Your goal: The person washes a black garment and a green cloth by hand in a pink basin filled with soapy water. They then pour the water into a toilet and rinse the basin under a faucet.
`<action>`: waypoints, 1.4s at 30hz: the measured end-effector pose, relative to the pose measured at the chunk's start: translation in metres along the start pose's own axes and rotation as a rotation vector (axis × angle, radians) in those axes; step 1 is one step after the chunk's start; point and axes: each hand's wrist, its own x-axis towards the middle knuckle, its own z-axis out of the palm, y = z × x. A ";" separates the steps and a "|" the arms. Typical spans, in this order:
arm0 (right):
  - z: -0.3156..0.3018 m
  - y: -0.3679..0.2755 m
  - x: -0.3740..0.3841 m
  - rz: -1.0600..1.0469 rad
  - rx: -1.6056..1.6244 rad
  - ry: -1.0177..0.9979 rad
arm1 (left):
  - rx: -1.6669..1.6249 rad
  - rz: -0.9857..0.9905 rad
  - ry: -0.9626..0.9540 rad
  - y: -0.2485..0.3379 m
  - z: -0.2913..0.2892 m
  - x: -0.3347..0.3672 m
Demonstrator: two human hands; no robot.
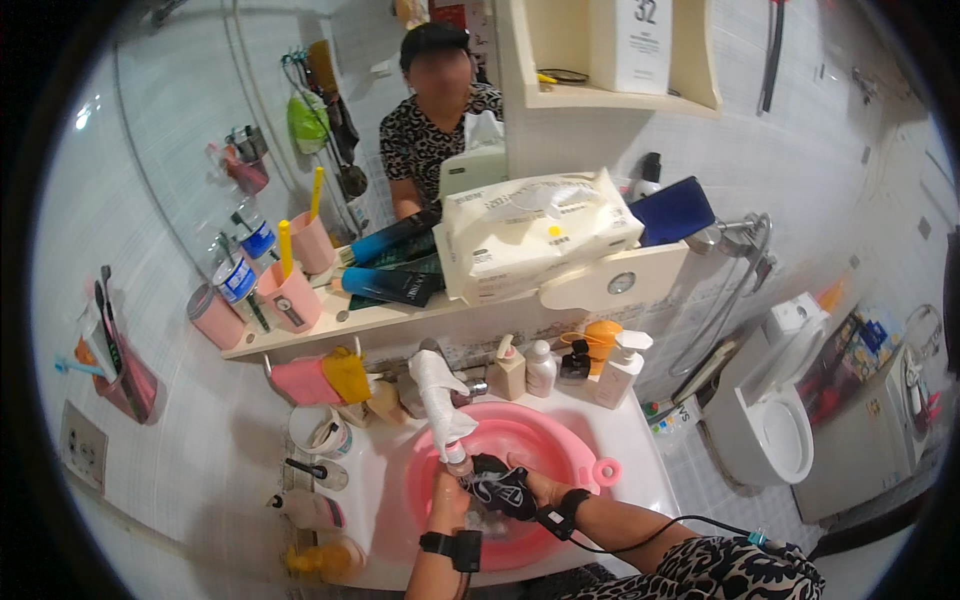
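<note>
Over a pink basin [580, 450] set in the white sink, my two hands hold a black shoe [500, 488] with white lines on it. My left hand [450, 492] grips its left end, and my right hand [541, 487] closes around the right end. Directly above the left end is the tap's mouth [457, 458], its neck wrapped in a white cloth [437, 395]. Water with some foam lies in the basin beneath the shoe. The undersides of the fingers are partly hidden by the shoe.
Pump bottles [622, 370] line the sink's back edge. A white tub [320, 432] and several bottles stand on its left side. Above, a shelf [610, 283] carries a tissue pack [540, 235], tubes and pink cups. A toilet [780, 430] stands to the right.
</note>
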 end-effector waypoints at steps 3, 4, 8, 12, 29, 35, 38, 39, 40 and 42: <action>-0.013 -0.006 0.001 0.006 -0.009 -0.036 | -0.257 -0.134 0.096 -0.002 -0.012 0.004; -0.004 -0.009 0.001 -0.106 -0.082 -0.071 | -0.292 -0.139 0.189 -0.005 -0.013 0.001; 0.043 -0.025 -0.016 -0.220 -0.431 -0.119 | -0.245 -0.203 0.076 -0.008 -0.014 -0.022; 0.036 -0.022 0.025 -0.561 -0.937 0.050 | 0.371 0.131 -0.226 -0.028 -0.012 -0.035; 0.063 0.007 0.048 -1.208 -1.532 0.126 | -0.329 -0.189 0.041 -0.024 0.004 -0.029; 0.062 -0.006 0.056 -0.868 -1.297 0.249 | -0.319 -0.213 0.193 -0.043 0.000 -0.021; 0.063 -0.016 0.042 -0.924 -1.319 0.261 | -0.225 -0.201 0.227 -0.030 0.015 -0.023; 0.058 -0.016 0.043 -0.912 -1.313 0.268 | -0.123 -0.194 0.252 -0.026 0.021 -0.028; 0.054 -0.009 0.048 -0.935 -1.387 0.335 | -0.269 -0.172 0.157 -0.030 0.011 -0.021; 0.032 0.002 0.059 -0.903 -1.294 0.346 | -0.332 -0.224 0.090 -0.027 0.009 -0.020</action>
